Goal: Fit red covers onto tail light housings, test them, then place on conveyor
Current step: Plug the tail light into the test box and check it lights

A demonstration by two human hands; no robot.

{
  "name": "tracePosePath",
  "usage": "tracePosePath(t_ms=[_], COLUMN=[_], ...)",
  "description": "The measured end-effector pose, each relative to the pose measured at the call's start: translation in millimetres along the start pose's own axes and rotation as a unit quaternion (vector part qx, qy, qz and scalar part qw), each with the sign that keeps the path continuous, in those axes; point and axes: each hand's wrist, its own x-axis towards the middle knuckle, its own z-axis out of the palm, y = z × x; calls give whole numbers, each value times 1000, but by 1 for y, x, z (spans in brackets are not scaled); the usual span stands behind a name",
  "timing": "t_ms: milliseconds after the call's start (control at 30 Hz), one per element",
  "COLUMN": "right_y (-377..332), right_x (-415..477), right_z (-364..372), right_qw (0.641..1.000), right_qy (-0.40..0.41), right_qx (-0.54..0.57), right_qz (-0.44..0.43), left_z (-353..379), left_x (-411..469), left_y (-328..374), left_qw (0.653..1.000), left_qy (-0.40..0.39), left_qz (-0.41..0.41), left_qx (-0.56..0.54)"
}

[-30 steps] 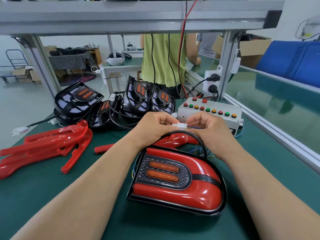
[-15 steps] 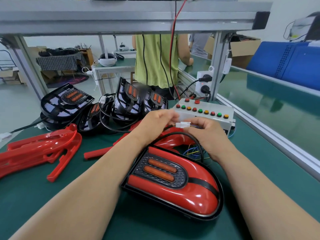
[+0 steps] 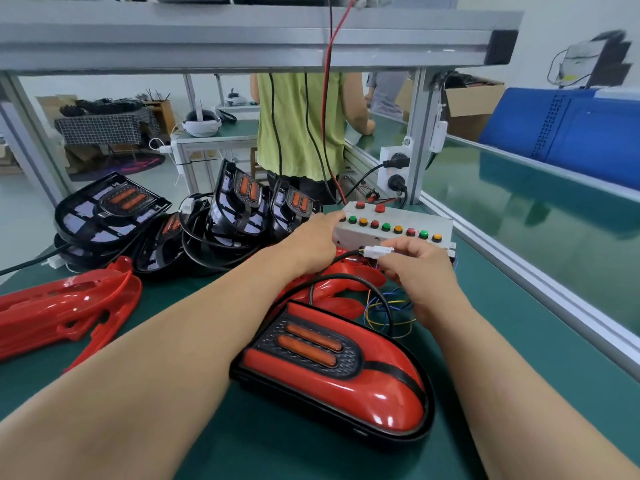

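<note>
Two bare hands work just beyond the assembled tail light (image 3: 332,372), which lies flat on the green bench (image 3: 284,452) nearer the body than either set of fingers, its red cover (image 3: 381,389) already seated on its black housing (image 3: 240,373). The left hand (image 3: 308,240) reaches out with its fingers fairly straight and holding nothing. Their tips rest at the left end of the test box (image 3: 394,225), by the first of its coloured buttons, though whether one is pressed cannot be told. The right hand (image 3: 422,275) has thumb and forefinger curled in a pinch on the white connector (image 3: 377,252), held just in front of the box. From the left of those fingertips a black cable (image 3: 346,281) loops down to the tail light; below the right palm lie loose coloured wires (image 3: 391,306). Well to the left of the left fingers sit spare red covers (image 3: 69,306) and, beyond them, bare black housings (image 3: 110,209). The conveyor (image 3: 519,220) runs to the right of the right fingers.
</note>
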Motion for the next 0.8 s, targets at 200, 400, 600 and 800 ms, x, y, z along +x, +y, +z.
tracePosePath(t_ms=[200,400,600,800], right_y=[2,3,2,2], right_x=[2,2,1,0], right_z=[1,1,-1,-1], right_qw=[1000,1000,999,999], right_qy=[-7,-1,3,1], right_qx=[-4,-13,-37,-37], right_qz=[7,7,9,12], left_z=[0,5,7,8], left_x=[8,11,13,14], left_y=[-6,-9,-7,-7], left_qw=[1000,1000,1000,1000], left_qy=[-11,11,17,25], left_qz=[-5,-5,-13,-11], left_qx=[6,3,4,1])
